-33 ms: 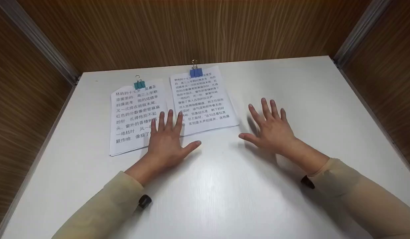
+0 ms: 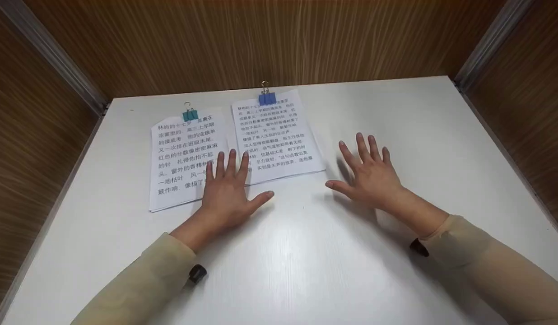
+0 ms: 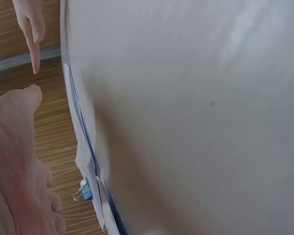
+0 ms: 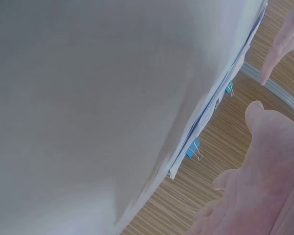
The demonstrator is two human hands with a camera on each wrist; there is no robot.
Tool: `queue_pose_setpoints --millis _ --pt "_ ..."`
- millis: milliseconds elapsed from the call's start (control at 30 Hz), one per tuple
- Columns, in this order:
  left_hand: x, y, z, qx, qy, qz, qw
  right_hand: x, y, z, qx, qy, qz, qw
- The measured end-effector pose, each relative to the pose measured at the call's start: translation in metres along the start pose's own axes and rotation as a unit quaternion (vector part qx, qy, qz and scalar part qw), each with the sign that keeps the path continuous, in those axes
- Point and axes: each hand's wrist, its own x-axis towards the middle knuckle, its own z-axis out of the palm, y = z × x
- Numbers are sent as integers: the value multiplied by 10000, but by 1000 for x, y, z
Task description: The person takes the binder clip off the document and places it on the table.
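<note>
Two stacks of printed paper lie side by side on the table. The left stack (image 2: 184,158) carries a teal binder clip (image 2: 190,114) at its top edge, and the right stack (image 2: 274,135) a blue binder clip (image 2: 267,98). My left hand (image 2: 225,198), fingers spread, is over the near ends of both stacks and covers some print; whether it touches them I cannot tell. To the right of the stacks, my right hand (image 2: 374,180) is spread palm down above its shadow, holding nothing. The left wrist view shows the left palm (image 3: 19,161); the right wrist view shows the right palm (image 4: 264,171).
The white table (image 2: 279,271) has wood-grain panels (image 2: 261,40) behind it and at both sides, with metal strips at the corners. A small black object (image 2: 197,273) is at the left sleeve, and another dark one (image 2: 419,247) at the right sleeve.
</note>
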Motion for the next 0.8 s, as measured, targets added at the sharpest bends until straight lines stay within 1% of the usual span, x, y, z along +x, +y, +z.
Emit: queue_pose_setpoints --millis 167,267,433,567,800 --pt "2 0 -2 -18 71 24 10000 3 -3 -3 -2 -21 25 10000" --pt "6 -1 -3 -62 96 2 9999 8 -6 -5 33 5 22 10000" --pt "16 -3 -5 -102 126 -31 9999 22 -12 -8 83 121 -96 9998" --pt "25 -4 -6 -92 101 -60 9999 34 -16 -10 78 136 -220 9996" --pt "39 -5 -7 -89 155 -10 9998 56 -24 -9 105 203 -375 9990"
